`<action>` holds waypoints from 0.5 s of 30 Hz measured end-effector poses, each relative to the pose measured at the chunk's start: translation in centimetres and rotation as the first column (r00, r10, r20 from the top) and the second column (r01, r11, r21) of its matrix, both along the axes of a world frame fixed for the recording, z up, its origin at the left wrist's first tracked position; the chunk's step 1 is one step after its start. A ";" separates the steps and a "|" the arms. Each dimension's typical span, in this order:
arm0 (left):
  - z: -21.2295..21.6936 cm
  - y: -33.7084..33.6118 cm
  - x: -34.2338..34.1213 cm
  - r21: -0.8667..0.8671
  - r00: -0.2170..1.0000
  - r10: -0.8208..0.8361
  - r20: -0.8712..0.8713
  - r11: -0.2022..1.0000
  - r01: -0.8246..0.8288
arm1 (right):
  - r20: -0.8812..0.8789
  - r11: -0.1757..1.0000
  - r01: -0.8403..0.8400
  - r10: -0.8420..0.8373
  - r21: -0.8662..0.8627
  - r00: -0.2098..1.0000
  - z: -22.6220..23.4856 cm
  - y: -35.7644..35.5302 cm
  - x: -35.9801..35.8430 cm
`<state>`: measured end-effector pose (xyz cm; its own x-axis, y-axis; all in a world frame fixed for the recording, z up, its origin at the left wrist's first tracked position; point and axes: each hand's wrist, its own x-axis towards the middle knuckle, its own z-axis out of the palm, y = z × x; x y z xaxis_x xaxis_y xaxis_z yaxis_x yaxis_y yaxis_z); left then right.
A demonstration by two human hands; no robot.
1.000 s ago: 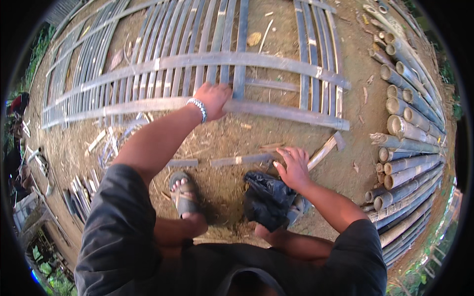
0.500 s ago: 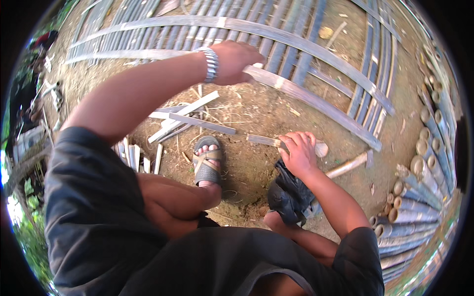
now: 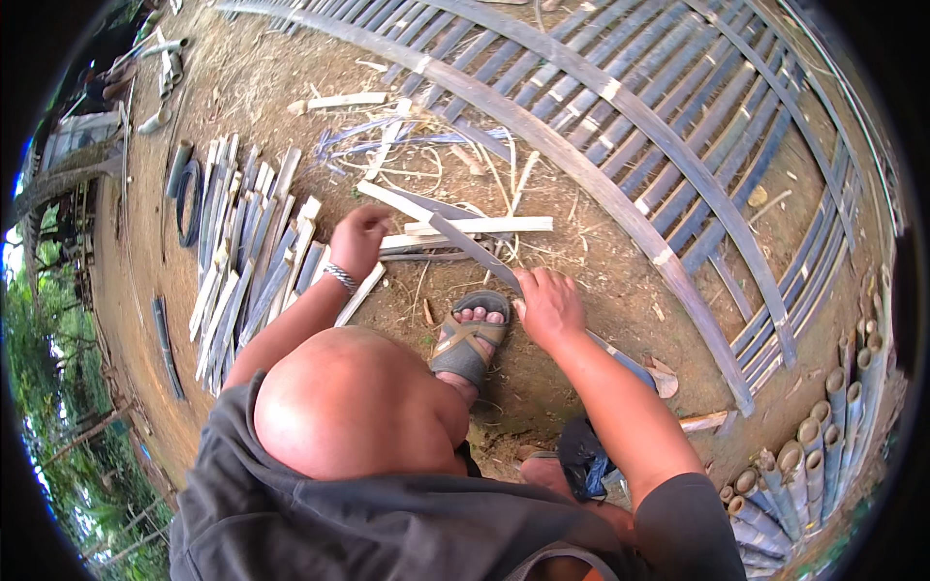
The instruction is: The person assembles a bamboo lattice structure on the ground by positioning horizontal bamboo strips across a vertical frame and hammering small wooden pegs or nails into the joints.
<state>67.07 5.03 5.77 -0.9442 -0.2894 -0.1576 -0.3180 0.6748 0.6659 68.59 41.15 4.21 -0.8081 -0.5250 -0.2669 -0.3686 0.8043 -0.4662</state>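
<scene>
Now left hand (image 3: 360, 235) grips pale slat (image 3: 465, 228); right hand (image 3: 548, 305) clasps grey strip (image 3: 475, 250).

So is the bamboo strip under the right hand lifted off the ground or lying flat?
Lying flat, as far as shows: the long bamboo strip runs along the dirt beside the sandal, with the right hand pressed on it.

No packages, labels, signs or screens visible anywhere in view.

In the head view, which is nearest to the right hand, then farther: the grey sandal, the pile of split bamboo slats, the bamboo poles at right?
1. Grey sandal, just left of the right hand.
2. Pile of split bamboo slats, far left.
3. Bamboo poles, lower right edge.
</scene>
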 end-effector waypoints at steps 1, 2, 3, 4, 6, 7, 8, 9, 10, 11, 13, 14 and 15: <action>0.2 1.0 -0.6 -0.086 0.991 -0.136 0.016 0.987 0.137 | 0.043 0.999 0.007 -0.009 0.041 0.999 -1.0 -0.2 -0.2; 0.9 1.5 -1.4 -0.141 0.968 -0.235 0.089 0.959 0.245 | 0.088 0.997 0.012 -0.019 0.080 0.996 -1.3 -0.7 -0.4; 0.3 1.5 -2.1 -0.218 0.939 -0.318 0.127 0.915 0.340 | 0.136 0.998 0.055 -0.059 0.033 0.989 -1.4 -0.6 -0.4; 0.0 1.3 -3.0 -0.292 0.911 -0.378 0.166 0.863 0.411 | 0.188 0.995 0.096 -0.090 -0.020 0.978 -0.8 -0.8 -0.1; 0.2 0.6 -4.9 -0.352 0.823 -0.500 0.269 0.744 0.567 | 0.331 0.986 0.157 -0.132 -0.048 0.934 0.5 -0.3 0.3; 0.3 0.2 -5.8 -0.336 0.760 -0.566 0.321 0.682 0.650 | 0.414 0.985 0.174 -0.152 -0.016 0.898 1.1 0.4 0.3; 0.4 0.5 -6.6 -0.307 0.687 -0.631 0.361 0.615 0.727 | 0.488 0.981 0.191 -0.181 0.029 0.854 1.5 1.4 0.3; 0.5 0.9 -7.1 -0.288 0.656 -0.653 0.377 0.591 0.754 | 0.453 0.981 0.189 -0.187 0.042 0.872 1.9 2.0 0.5; 0.7 1.4 -7.6 -0.267 0.623 -0.677 0.391 0.564 0.781 | 0.417 0.980 0.191 -0.197 0.058 0.887 2.3 2.6 0.8; 0.7 1.8 -8.0 -0.246 0.588 -0.699 0.407 0.536 0.808 | 0.381 0.979 0.192 -0.204 0.071 0.902 2.4 2.8 1.0; 0.0 2.4 -8.4 -0.297 0.588 -0.699 0.407 0.508 0.809 | 0.254 0.985 0.174 -0.173 0.016 0.952 1.3 2.3 1.2; -0.1 2.7 -8.6 -0.300 0.592 -0.689 0.419 0.510 0.806 | 0.191 0.987 0.161 -0.155 -0.015 0.969 1.1 1.6 1.1; -0.2 2.9 -8.7 -0.303 0.596 -0.677 0.432 0.513 0.803 | 0.165 0.985 0.169 -0.162 -0.028 0.973 0.8 0.6 0.9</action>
<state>58.37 7.89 5.55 -0.7923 0.4075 -0.4542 0.3413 0.9129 0.2237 69.45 41.79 4.98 -0.8328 -0.4010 -0.3817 -0.1491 0.8264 -0.5429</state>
